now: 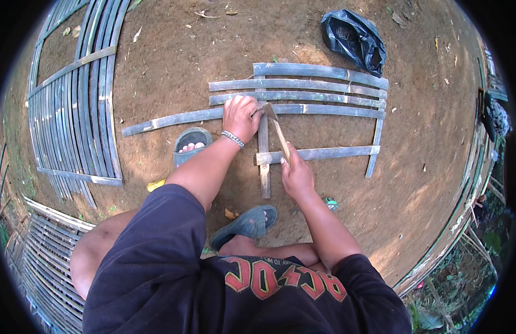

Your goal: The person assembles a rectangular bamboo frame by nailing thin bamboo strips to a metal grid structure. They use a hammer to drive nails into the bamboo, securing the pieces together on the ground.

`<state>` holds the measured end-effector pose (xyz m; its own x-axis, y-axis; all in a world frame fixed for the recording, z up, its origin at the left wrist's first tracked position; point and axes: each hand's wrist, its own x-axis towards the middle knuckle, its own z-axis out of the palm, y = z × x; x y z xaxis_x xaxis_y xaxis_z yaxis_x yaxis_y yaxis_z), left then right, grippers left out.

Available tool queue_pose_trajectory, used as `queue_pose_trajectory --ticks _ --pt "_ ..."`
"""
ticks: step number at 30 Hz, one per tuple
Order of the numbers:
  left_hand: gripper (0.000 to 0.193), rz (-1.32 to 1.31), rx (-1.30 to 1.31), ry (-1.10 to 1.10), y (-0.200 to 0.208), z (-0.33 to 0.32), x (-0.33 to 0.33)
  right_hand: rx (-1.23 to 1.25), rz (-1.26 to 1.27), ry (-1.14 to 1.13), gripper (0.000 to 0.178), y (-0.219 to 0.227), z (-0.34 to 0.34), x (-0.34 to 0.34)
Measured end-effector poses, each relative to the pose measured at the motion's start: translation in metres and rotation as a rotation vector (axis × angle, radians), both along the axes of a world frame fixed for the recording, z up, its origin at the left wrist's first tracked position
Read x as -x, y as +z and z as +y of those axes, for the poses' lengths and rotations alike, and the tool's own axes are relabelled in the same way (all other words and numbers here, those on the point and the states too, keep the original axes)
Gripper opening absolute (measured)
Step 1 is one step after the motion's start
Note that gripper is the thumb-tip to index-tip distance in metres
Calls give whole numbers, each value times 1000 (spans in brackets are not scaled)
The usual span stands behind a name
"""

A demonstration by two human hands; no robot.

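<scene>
My right hand (298, 173) is wrapped round the wooden handle of a hammer (282, 138). The hammer's metal head rests at the spot where a long bamboo strip (182, 117) crosses an upright bamboo slat (263, 133). Just left of that crossing, my left hand (241, 118) lies over the long strip with its fingers closed; whatever they pinch is too small to make out. Several bamboo strips (319, 84) run side by side beyond it, bridging the upright slat and a second slat (375, 146) on the right. Nearer to me, a single bamboo strip (324, 155) crosses both slats.
A black plastic bag (355, 42) sits on the dirt ground at the back right. Bamboo slat panels (82, 111) lie at the left, with another panel (52, 256) at lower left. My sandalled feet flank the work. A small green object (331, 204) lies beside my right forearm.
</scene>
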<state>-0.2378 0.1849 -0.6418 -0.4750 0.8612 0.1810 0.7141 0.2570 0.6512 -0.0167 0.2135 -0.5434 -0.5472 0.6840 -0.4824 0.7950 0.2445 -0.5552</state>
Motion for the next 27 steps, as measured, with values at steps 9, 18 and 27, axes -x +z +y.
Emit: queue_pose_trajectory --ticks 9,18,27 --pt "15 -2 -19 -17 -1 -1 1 -4 21 -9 52 2 3 -2" --pt "20 -131 37 -37 8 -1 7 -138 300 -41 52 -7 0 -6" --pt "34 -125 23 -14 -2 -3 7 -176 267 27 54 5 -1 5"
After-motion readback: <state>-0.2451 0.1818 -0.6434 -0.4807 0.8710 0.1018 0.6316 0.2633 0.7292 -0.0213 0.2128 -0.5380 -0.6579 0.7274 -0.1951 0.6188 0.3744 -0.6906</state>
